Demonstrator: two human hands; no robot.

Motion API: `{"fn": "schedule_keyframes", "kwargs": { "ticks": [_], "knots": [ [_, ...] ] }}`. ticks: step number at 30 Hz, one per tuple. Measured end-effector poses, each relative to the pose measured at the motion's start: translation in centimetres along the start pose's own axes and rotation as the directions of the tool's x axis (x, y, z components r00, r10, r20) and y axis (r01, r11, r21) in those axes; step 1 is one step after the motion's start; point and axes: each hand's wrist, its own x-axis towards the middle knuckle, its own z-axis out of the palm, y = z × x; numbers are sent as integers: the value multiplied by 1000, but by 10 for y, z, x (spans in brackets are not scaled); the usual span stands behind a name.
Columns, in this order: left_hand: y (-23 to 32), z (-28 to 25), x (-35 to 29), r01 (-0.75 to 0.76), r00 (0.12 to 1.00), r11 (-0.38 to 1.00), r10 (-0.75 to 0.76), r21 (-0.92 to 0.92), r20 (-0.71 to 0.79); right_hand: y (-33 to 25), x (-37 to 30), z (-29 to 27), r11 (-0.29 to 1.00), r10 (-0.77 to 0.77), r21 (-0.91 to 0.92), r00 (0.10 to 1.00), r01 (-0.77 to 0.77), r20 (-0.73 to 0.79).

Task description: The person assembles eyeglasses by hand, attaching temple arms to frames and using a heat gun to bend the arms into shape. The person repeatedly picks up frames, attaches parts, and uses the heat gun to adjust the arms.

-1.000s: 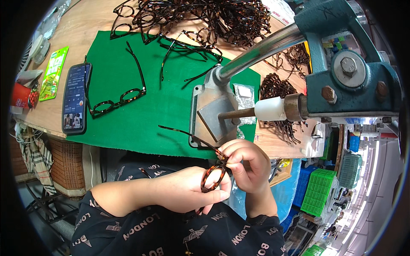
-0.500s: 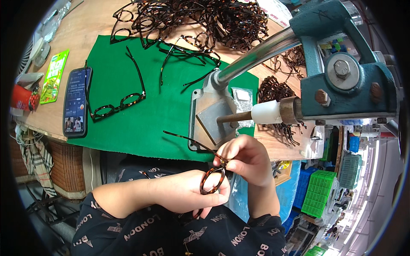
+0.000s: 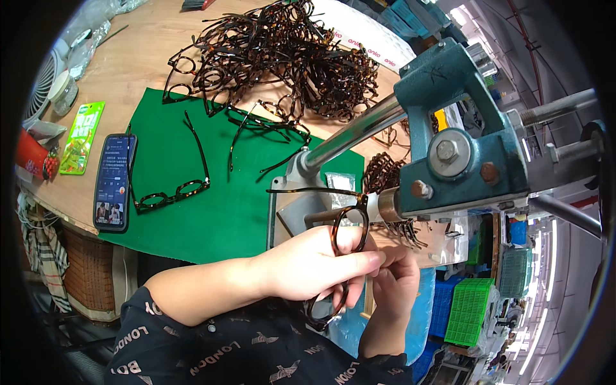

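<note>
My left hand (image 3: 314, 260) is closed around a tortoiseshell eyeglass frame (image 3: 334, 236), thumb across its front. One round rim stands above my fingers and the other hangs below them. A temple arm (image 3: 314, 190) sticks out to the left from the upper rim, in front of the hand press (image 3: 475, 147). At the left thumb's tip, the fingers of my right hand (image 3: 396, 276) are pinched together. What they hold, if anything, is hidden. Another glasses frame (image 3: 170, 196) lies with its temples spread on the green mat (image 3: 173, 234).
A large heap of tortoiseshell frames (image 3: 289, 58) covers the back of the table. Temple arms (image 3: 384, 172) are piled behind the press. To the left lie a phone (image 3: 112, 183) and a green packet (image 3: 82, 138). Green crates (image 3: 470, 311) stand at lower right.
The glasses frame has turned and risen with my left hand toward the press. My right hand has left the hinge area and moved down beside the left thumb. The view has shifted.
</note>
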Motion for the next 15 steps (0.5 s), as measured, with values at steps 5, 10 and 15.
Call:
{"fn": "schedule_keyframes", "kwargs": {
  "ticks": [5,10,15],
  "knots": [
    [3,1,14,39,999,998,-39,-43,-7,2,-10,-16,999,50,0,996,-51,-70],
    [0,2,23,-12,1000,998,12,-60,-7,1,-13,-22,997,70,24,993,-68,-99],
    [-3,5,30,-38,999,994,38,-98,-2,3,-17,-31,997,74,-2,986,-75,-150]
  ]
}}
